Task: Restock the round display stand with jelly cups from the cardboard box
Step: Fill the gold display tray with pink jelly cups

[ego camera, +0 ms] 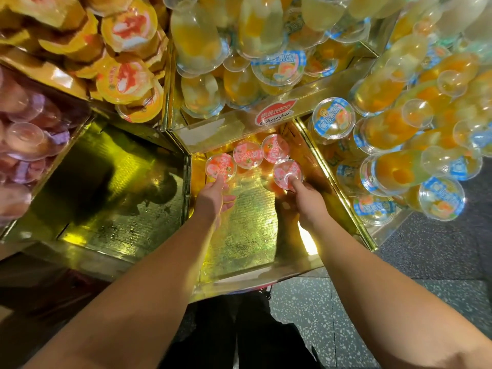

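Item: four pink-lidded jelly cups [247,153], gold compartment [239,235] | left grip [214,194] fingertips touch nearest cup [221,167]; right grip [306,195] likewise, fingers extended | Risk: we judge nudges could tip them.

Four pink-lidded jelly cups [248,154] stand upright at the back of my stand's [239,235] gold compartment. My left hand [213,193] touches the leftmost; my right hand [306,195] touches the rightmost.

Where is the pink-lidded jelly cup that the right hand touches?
Head view, centre-right: the cup stands in the gold compartment, nearest the right hand, in front of three other pink cups.
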`<state>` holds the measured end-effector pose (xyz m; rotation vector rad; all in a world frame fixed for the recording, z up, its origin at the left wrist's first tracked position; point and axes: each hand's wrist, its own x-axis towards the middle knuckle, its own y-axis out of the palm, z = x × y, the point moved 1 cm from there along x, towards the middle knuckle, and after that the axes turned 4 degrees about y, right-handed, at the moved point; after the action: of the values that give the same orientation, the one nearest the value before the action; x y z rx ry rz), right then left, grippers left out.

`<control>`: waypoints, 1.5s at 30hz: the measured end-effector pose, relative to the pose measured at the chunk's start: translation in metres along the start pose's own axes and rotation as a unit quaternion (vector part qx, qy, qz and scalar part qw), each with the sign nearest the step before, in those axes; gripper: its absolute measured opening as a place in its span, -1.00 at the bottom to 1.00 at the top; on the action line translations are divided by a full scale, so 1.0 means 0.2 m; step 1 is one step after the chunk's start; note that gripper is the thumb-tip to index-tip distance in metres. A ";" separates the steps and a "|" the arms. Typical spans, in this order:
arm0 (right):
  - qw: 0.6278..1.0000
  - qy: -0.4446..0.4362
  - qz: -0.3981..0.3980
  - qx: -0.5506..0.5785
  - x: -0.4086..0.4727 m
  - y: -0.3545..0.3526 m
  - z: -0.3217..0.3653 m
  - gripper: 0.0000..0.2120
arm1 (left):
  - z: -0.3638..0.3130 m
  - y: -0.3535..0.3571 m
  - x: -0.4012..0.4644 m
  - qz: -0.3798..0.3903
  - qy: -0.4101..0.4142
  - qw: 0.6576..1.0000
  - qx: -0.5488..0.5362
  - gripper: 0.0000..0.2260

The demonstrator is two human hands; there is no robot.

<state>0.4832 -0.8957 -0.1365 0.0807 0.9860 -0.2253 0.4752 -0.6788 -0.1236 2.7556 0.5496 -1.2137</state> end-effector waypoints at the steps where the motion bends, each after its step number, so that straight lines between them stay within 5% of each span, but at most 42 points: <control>1: 1.000 0.002 -0.002 -0.001 -0.01 0.00 0.00 -0.56 | 0.00 0.00 -0.01 0.000 -0.007 1.000 0.004 -0.56; 6: 1.000 0.012 -0.006 -0.026 -0.12 -0.03 0.02 -0.43 | -0.03 -0.04 -0.10 0.020 -0.052 0.998 0.014 -0.51; 15: 0.996 0.000 -0.011 -0.086 -0.53 -0.07 0.01 -0.70 | -0.17 -0.25 -0.57 0.118 -0.055 0.991 0.005 -0.78; 22: 0.967 -0.126 0.110 -0.190 -0.98 0.37 0.28 -0.83 | -0.36 -0.77 -0.87 0.035 0.048 0.998 -0.024 -0.87; 28: 0.881 -0.275 0.194 -0.333 -1.41 1.09 0.34 -0.88 | -0.47 -1.45 -1.06 -0.098 0.136 0.986 -0.004 -0.95; 36: 0.720 -0.389 0.269 -0.508 -1.82 2.01 -0.12 -0.89 | -0.29 -2.48 -1.21 -0.249 0.164 0.949 0.104 -0.88; 40: 0.677 -0.403 0.283 -0.547 -1.90 2.43 -0.41 -0.93 | -0.13 -2.95 -1.23 -0.288 0.131 0.935 0.160 -0.87; 45: 0.609 -0.375 0.274 -0.642 -1.94 2.87 -0.70 -0.82 | 0.04 -3.48 -1.19 -0.293 0.042 0.934 0.198 -0.60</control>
<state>0.2920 -0.2546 0.0908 -0.9758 0.0411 1.0064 0.0739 -0.1002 0.0925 3.0968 1.3507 -1.4479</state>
